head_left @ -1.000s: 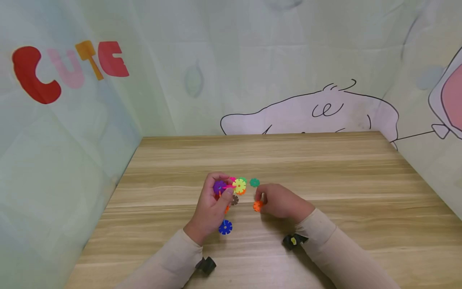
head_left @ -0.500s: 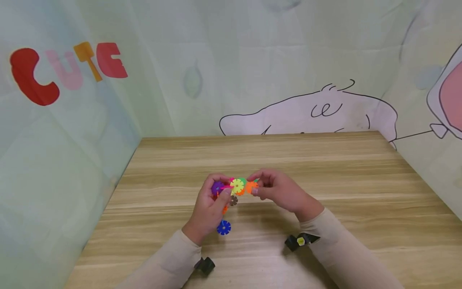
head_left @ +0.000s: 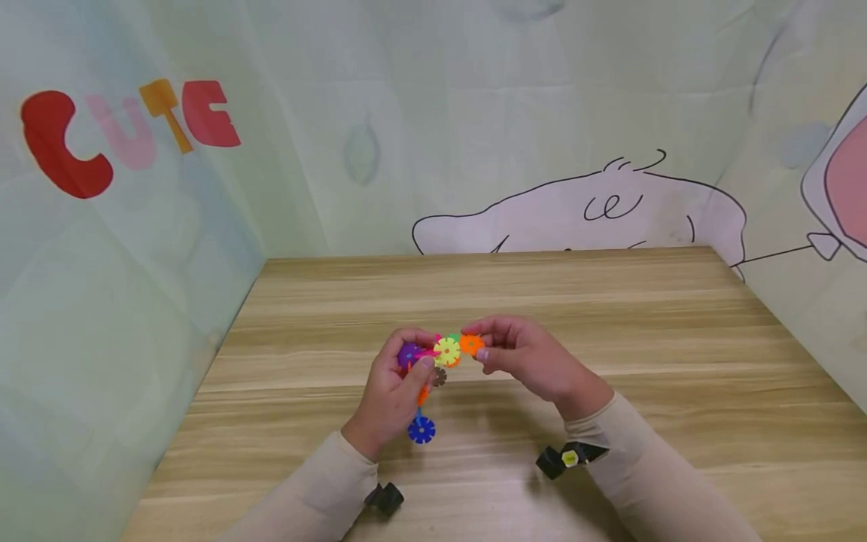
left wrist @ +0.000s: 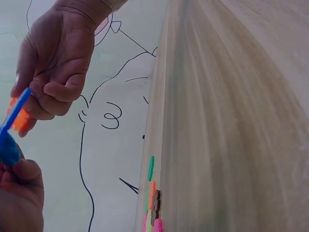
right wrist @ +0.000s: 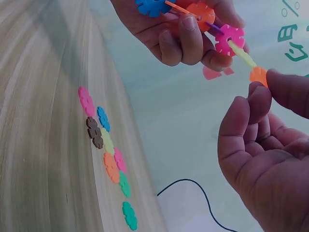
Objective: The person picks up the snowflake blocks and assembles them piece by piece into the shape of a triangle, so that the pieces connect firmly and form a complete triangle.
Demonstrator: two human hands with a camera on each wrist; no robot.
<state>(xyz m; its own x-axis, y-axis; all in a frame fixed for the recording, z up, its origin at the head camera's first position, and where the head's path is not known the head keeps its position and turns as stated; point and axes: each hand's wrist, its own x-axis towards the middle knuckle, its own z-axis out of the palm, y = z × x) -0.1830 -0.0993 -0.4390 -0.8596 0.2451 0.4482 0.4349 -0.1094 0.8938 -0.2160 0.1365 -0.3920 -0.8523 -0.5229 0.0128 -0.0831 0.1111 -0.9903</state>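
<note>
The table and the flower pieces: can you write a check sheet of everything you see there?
Surface: wooden table, pale grain.
Job's things: chain of snowflake discs held above the table; orange disc at the chain's end by the yellow one.
Clutter: loose discs in pink, blue, brown, yellow, orange and green lying together on the table.
Grippers: left hand grips the chain; right hand pinches the orange disc.
Cables: nothing seen.
Surroundings: cloth backdrop with the word CUTE and a drawn cartoon outline.

Loose discs on the desk lie hidden behind the snowflake chain — only a brown one peeks out. The left hand covers part of that chain — its joints are too small to tell.
</note>
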